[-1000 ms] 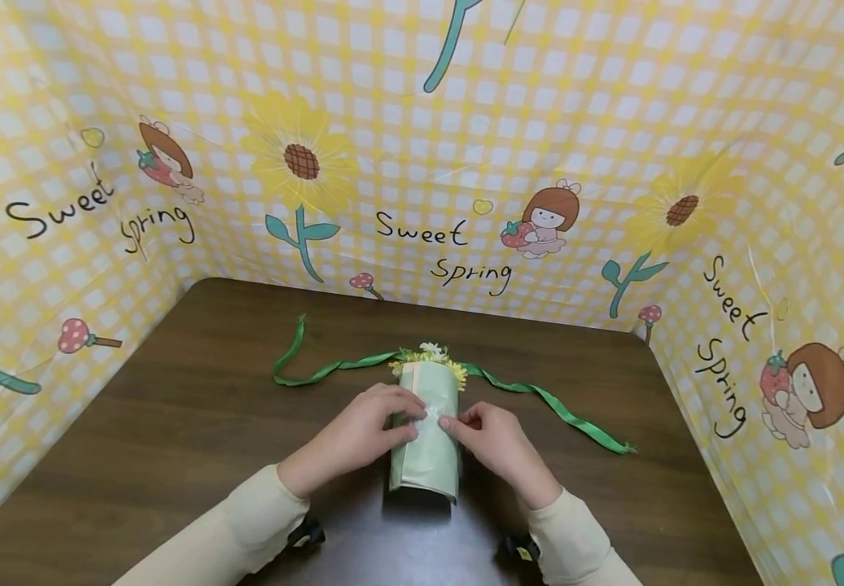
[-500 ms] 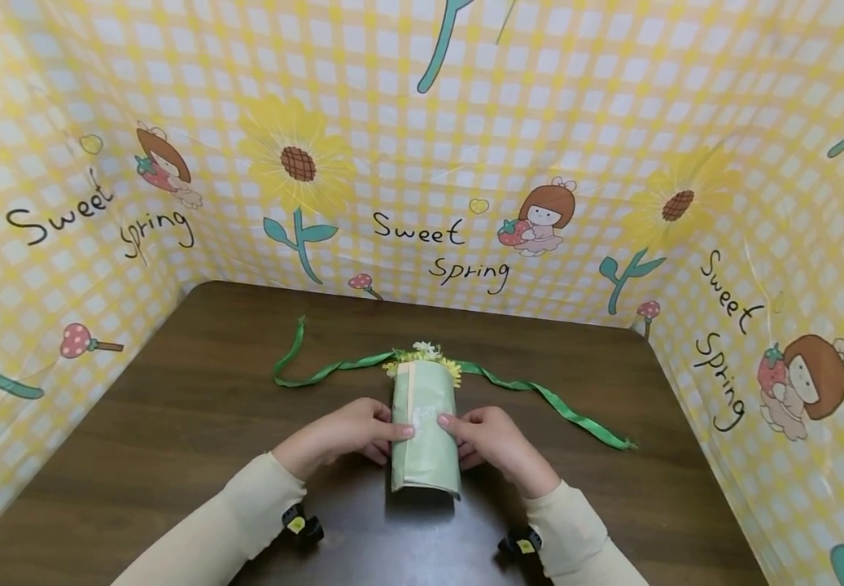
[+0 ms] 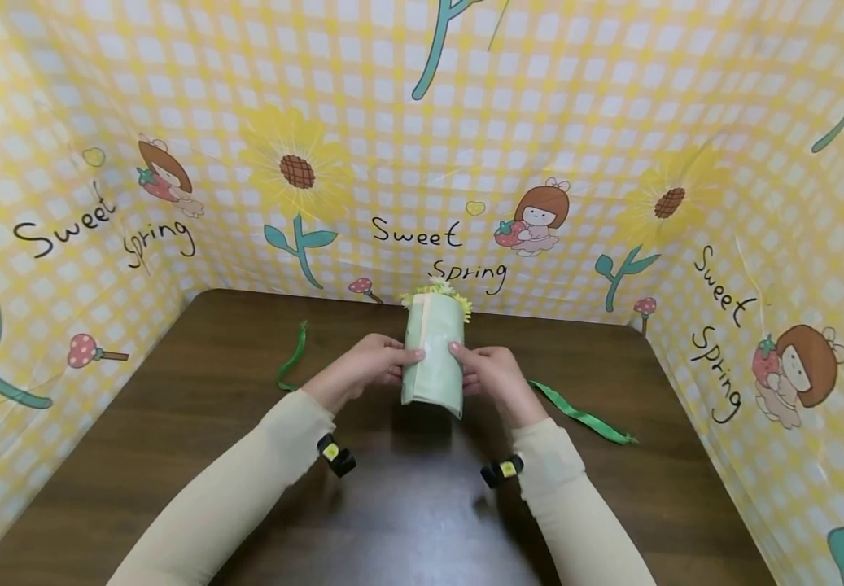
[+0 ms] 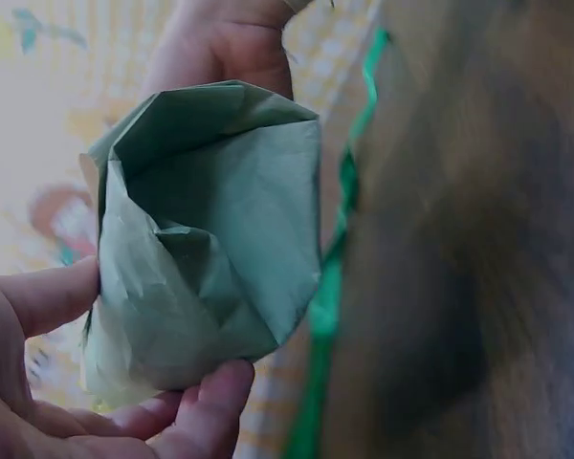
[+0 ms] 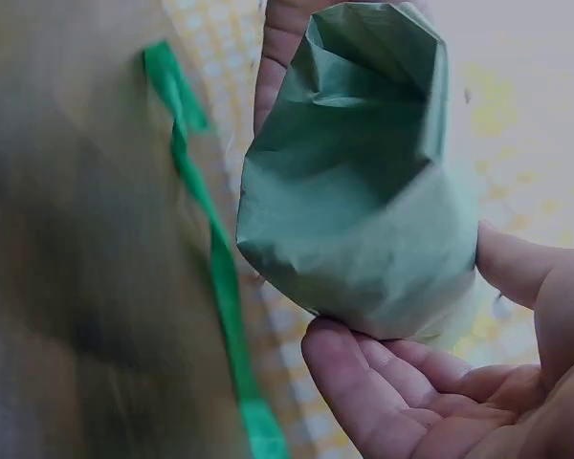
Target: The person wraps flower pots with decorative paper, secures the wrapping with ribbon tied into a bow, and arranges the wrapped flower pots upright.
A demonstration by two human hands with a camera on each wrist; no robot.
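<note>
Between my two hands is a bouquet wrapped in pale green paper, with yellow and white flowers showing at its far end. My left hand grips its left side, thumb on top and fingers underneath. On the other side my right hand grips it the same way. Both wrist views look into the open, folded lower end of the paper, whose inside is hollow. The wrap is lifted over the table, with a dark shadow below it. A green ribbon lies on the table beneath, its middle hidden by the bouquet and hands.
The dark wooden table spreads out under my arms. Yellow checked cloth printed with flowers and lettering walls off the back and both sides. A black strap piece sits at each wrist.
The left hand went from the front seam to the wrap's left side. Both hands then raised the bouquet off the table and moved it away from me, while the ribbon stayed behind.
</note>
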